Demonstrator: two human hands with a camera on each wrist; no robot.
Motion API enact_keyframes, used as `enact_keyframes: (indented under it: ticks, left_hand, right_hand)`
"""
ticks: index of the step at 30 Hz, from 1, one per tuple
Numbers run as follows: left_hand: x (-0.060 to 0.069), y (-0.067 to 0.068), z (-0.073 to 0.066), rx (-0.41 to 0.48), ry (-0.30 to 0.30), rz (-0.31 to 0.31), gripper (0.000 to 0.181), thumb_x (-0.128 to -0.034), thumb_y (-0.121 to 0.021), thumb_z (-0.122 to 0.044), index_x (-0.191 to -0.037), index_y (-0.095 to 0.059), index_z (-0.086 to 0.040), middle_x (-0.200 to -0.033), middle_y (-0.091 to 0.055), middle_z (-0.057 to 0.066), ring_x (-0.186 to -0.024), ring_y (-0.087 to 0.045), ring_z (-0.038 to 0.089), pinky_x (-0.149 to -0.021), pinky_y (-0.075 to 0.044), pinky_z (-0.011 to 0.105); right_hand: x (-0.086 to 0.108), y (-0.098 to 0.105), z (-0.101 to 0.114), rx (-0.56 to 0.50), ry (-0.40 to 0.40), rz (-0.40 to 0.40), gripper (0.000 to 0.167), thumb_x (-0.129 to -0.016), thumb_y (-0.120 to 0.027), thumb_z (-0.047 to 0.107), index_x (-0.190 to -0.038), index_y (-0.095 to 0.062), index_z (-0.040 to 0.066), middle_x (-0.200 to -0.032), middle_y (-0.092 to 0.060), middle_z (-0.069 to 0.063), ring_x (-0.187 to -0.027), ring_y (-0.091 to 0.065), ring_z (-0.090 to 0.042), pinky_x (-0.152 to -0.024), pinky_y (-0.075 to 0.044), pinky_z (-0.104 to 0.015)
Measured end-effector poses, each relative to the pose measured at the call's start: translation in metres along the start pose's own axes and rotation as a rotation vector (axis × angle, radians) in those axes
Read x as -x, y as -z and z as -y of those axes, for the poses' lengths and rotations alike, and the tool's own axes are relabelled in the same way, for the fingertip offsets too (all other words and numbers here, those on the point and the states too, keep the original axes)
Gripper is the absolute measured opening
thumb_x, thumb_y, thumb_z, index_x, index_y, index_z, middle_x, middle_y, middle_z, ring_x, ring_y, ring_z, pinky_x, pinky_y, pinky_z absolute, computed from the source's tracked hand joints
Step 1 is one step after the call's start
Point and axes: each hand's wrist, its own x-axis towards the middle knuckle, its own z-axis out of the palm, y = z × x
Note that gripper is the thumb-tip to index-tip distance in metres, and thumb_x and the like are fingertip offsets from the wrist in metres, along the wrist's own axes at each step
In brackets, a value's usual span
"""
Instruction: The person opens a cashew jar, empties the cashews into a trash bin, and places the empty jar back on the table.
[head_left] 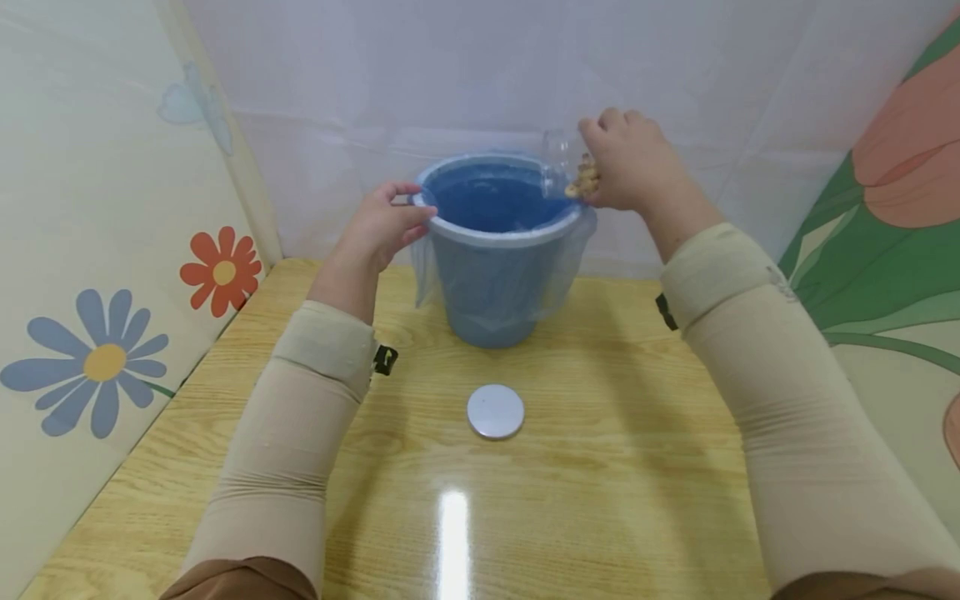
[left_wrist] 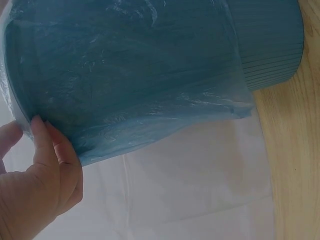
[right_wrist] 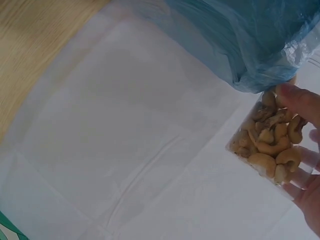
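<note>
A blue bin (head_left: 487, 292) stands upright on the table, lined with a thin clear plastic bag (left_wrist: 165, 125) folded over its rim. At the rim's left side my left hand (head_left: 381, 223) pinches rim and bag between thumb and fingers. My right hand (head_left: 633, 162) grips a clear jar (head_left: 555, 158) at the rim's right side. The jar lies tipped on its side, its see-through end reaching over the bin. Cashews (right_wrist: 272, 145) fill the part near my palm, plainly visible in the right wrist view. The bottom of the bin's inside is hidden.
A round whitish lid (head_left: 496, 411) lies flat on the wooden table (head_left: 585, 467) in front of the bin. Behind the bin hangs a white sheet (head_left: 337, 100). Panels with painted flowers flank the table on both sides.
</note>
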Motion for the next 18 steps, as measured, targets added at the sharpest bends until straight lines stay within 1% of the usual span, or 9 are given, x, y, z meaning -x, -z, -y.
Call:
enact_keyframes:
  ticks: [3, 7, 18]
  left_hand:
    - [-0.0005, 0.0001, -0.0006, 0.009, 0.005, 0.002, 0.054, -0.0852, -0.063, -0.007, -0.133, -0.041, -0.017, -0.135, -0.040, 0.008, -0.112, -0.053, 0.018, -0.088, -0.049, 0.024]
    - [-0.0010, -0.0001, -0.0008, -0.006, 0.008, 0.001, 0.053, -0.0852, -0.063, -0.008, -0.132, -0.042, -0.017, -0.134, -0.041, 0.007, -0.111, -0.053, 0.017, -0.089, -0.048, 0.024]
    - [-0.0014, -0.0002, -0.0006, -0.032, 0.008, 0.002, 0.052, -0.0861, -0.063, -0.010, -0.133, -0.042, -0.018, -0.135, -0.040, 0.005, -0.111, -0.053, 0.016, -0.090, -0.048, 0.024]
  right_hand:
    - [-0.0004, 0.0002, 0.0002, -0.006, -0.002, -0.001, 0.093, -0.073, -0.074, 0.031, -0.141, -0.019, 0.001, -0.132, -0.033, -0.030, -0.116, -0.033, -0.048, -0.100, -0.028, -0.059]
    - [-0.0011, 0.0000, 0.0007, -0.006, 0.001, -0.010, 0.092, -0.073, -0.074, 0.030, -0.142, -0.020, 0.001, -0.131, -0.034, -0.029, -0.116, -0.034, -0.048, -0.099, -0.029, -0.059]
    - [-0.0011, -0.0013, 0.0035, 0.028, 0.024, -0.018, 0.090, -0.075, -0.074, 0.028, -0.141, -0.020, 0.001, -0.131, -0.034, -0.029, -0.117, -0.033, -0.047, -0.102, -0.026, -0.059]
